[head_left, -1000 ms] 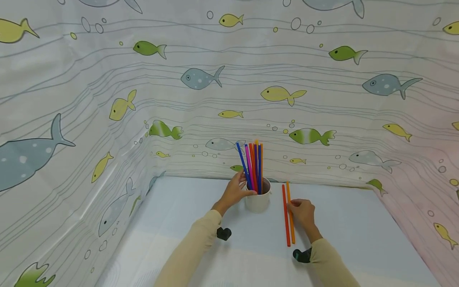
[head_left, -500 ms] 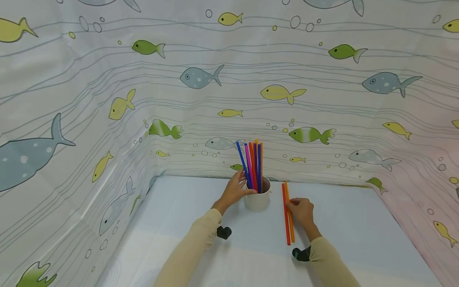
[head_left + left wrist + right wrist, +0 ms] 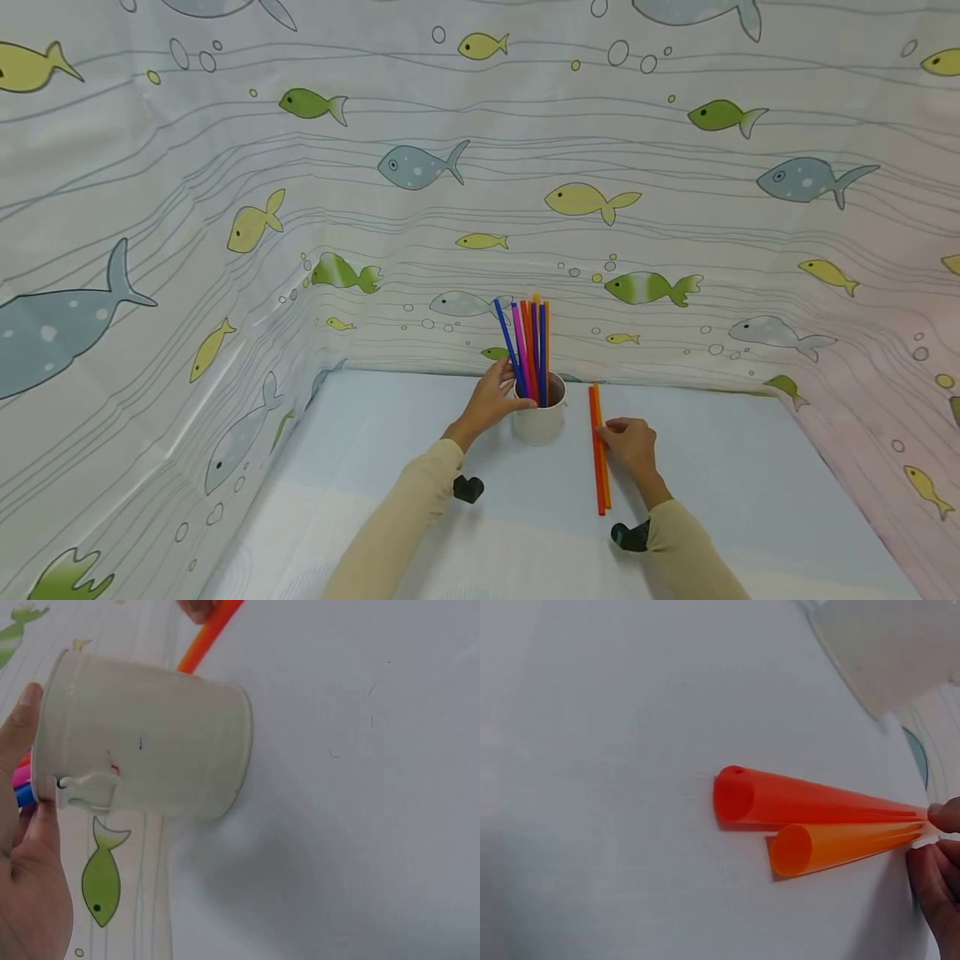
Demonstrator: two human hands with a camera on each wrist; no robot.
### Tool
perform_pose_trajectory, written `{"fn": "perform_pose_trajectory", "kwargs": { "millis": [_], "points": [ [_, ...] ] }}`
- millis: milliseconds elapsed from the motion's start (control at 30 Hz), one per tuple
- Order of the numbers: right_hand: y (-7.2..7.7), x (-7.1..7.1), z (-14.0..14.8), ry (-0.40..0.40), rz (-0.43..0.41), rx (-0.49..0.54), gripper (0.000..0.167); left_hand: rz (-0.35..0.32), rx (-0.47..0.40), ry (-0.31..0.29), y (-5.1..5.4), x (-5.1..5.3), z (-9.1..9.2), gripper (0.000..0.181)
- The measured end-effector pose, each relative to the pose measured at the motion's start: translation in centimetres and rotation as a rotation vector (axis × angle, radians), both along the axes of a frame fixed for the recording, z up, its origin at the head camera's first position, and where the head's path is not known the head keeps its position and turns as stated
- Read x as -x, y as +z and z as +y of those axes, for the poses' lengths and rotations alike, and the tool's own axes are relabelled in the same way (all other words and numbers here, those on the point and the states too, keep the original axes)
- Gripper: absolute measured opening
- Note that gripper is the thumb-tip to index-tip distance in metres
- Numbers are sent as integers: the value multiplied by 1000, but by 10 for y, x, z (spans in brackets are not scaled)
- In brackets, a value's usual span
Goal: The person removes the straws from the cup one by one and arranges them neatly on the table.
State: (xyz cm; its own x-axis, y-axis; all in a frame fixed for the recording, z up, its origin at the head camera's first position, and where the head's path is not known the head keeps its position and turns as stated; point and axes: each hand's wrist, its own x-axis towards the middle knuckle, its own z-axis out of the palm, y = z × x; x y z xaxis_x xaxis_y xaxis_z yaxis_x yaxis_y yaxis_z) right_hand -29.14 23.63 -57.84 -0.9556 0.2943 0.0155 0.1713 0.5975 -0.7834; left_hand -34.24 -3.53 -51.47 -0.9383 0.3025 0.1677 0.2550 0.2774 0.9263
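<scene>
A white cup [image 3: 538,427] with a small lug on its side stands upright near the back of the table. Several colored straws [image 3: 531,350] lean in it, blue, pink, red, purple and orange. My left hand [image 3: 491,400] holds the cup at its rim; the thumb and fingers [image 3: 45,832] show round the rim in the left wrist view. To the right of the cup, a red straw [image 3: 802,799] and an orange straw [image 3: 840,846] lie side by side on the table. My right hand [image 3: 632,443] pinches the orange straw around its middle.
The pale table [image 3: 360,533] ends at a fish-patterned sheet [image 3: 480,192] behind, which also rises on the left and right. Black heart-shaped pieces [image 3: 468,489] show beside both wrists.
My right hand has moved slightly left with the orange straw, narrowing its gap to the red straw until they lie together. My left hand and the cup stay put.
</scene>
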Motion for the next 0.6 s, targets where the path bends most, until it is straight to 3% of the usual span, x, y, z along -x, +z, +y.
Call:
{"fn": "perform_pose_trajectory", "kwargs": {
  "millis": [333, 600],
  "points": [
    [24, 6, 3, 15, 53, 4, 30, 11, -5, -9, -1, 0, -1, 102],
    [70, 26, -2, 34, 200, -29, 32, -18, 2, 0, -1, 1, -1, 101]
  ]
}}
